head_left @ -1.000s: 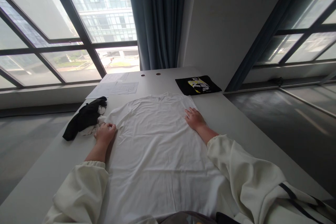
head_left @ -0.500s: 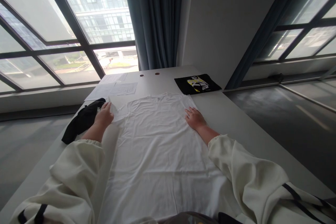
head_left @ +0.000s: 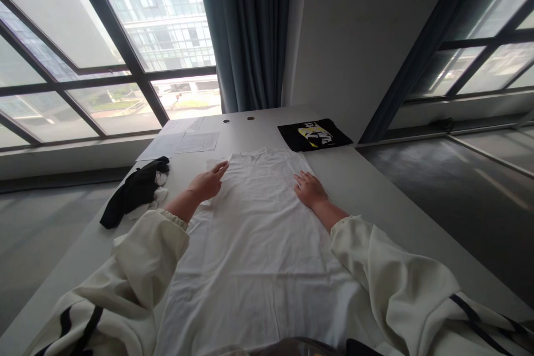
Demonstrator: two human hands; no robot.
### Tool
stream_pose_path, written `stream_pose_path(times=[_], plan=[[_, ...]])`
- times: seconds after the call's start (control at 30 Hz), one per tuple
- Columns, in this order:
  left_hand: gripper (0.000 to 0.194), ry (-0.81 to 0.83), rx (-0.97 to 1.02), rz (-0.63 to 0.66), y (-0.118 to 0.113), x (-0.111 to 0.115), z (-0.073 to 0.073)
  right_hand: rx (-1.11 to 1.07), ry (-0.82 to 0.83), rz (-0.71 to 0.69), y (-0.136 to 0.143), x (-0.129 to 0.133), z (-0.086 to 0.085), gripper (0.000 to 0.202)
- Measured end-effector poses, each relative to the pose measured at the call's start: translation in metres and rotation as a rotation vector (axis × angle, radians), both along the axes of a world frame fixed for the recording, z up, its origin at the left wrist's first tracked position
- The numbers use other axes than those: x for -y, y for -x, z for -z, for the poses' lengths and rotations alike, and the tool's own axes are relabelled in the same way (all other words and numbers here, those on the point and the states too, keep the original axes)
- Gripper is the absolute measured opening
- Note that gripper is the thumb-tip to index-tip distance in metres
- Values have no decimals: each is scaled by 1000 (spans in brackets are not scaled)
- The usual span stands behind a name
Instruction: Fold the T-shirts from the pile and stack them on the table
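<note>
A white T-shirt [head_left: 258, 233] lies spread on the white table, its collar toward the far side. My left hand [head_left: 209, 182] is at the shirt's upper left, fingers closed on the sleeve cloth, which is folded inward over the body. On the shirt's upper right edge, my right hand [head_left: 309, 188] rests flat with its fingers spread, holding nothing. Wrinkles run across the shirt's middle, and its near end reaches the bottom of the view.
Left of the shirt lies a bunched black cloth [head_left: 133, 192] with white parts. Paper sheets [head_left: 196, 142] are at the far left of the table [head_left: 375, 200]. A folded black garment [head_left: 287, 132] with a yellow and white print lies at the far right. Beyond are a curtain and windows.
My left hand has moved right from beside the black cloth, bringing the shirt's left sleeve inward. The black cloth's white parts are now uncovered. My right hand has stayed in place.
</note>
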State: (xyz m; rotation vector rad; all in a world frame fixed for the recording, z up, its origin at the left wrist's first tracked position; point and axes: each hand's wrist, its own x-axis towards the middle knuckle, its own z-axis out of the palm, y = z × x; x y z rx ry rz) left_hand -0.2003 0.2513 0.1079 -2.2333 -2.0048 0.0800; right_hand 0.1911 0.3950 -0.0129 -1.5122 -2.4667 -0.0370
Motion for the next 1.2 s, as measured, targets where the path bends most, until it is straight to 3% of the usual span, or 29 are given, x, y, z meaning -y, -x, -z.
stream_pose_path(times=[0.13, 0.27, 0.33, 0.43, 0.53, 0.73, 0.8, 0.97, 1.2], plan=[[84, 121, 0, 136, -11, 6, 26, 8, 2, 4, 0, 0, 0, 56], [89, 134, 81, 250, -10, 12, 41, 5, -2, 7, 0, 0, 0, 56], [91, 143, 154, 220, -8, 13, 48, 0, -2, 5, 0, 0, 0, 56], [90, 149, 196, 33, -9, 17, 61, -3, -7, -3, 0, 0, 1, 56], [71, 129, 151, -90, -17, 25, 74, -2, -20, -4, -1, 0, 1, 55], [49, 31, 165, -7, -24, 34, 80, 1, -34, -2, -1, -1, 3, 54], [49, -17, 201, -59, -15, 24, 77, 2, -30, -1, -1, 0, 2, 54], [60, -34, 186, -419, 16, -26, 75, 1, -35, 2, -1, 0, 1, 54], [70, 54, 235, -524, 38, -88, 89, -1, -18, 7, -1, 3, -1, 55]])
